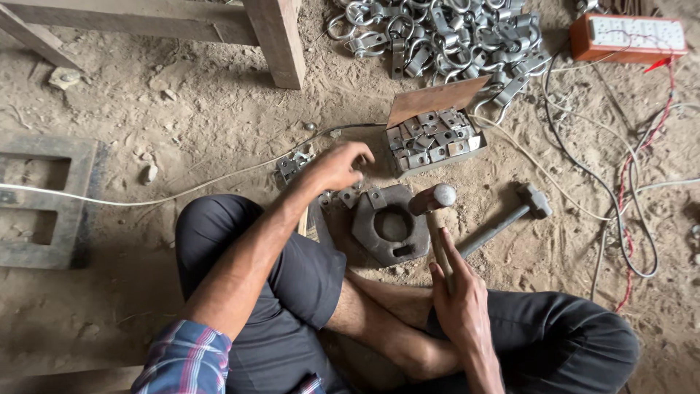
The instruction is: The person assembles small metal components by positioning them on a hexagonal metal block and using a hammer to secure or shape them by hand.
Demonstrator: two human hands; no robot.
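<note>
Cardboard box [436, 146] of grey metal brackets at twelve o'clock. Left hand [337, 166] loosely curled, empty; right hand [458, 292] clamps wooden-handled hammer [434, 208] above iron block [390, 226].

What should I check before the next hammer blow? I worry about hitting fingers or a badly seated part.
1. Hammer grip: right hand wraps the handle, head raised over the block. Ok.
2. Left hand clear of the block: it hovers just beyond its far-left edge, close to the strike zone. Not ok.
3. Part seated on the block: small metal pieces lie at its top edge; the centre hole looks bare. Cannot tell.
4. Part in left hand: fingers curl downward, contents hidden. Cannot tell.
5. Supply: box of brackets within reach. Ok.
6. Spare hammer lies clear to the right. Ok.
</note>
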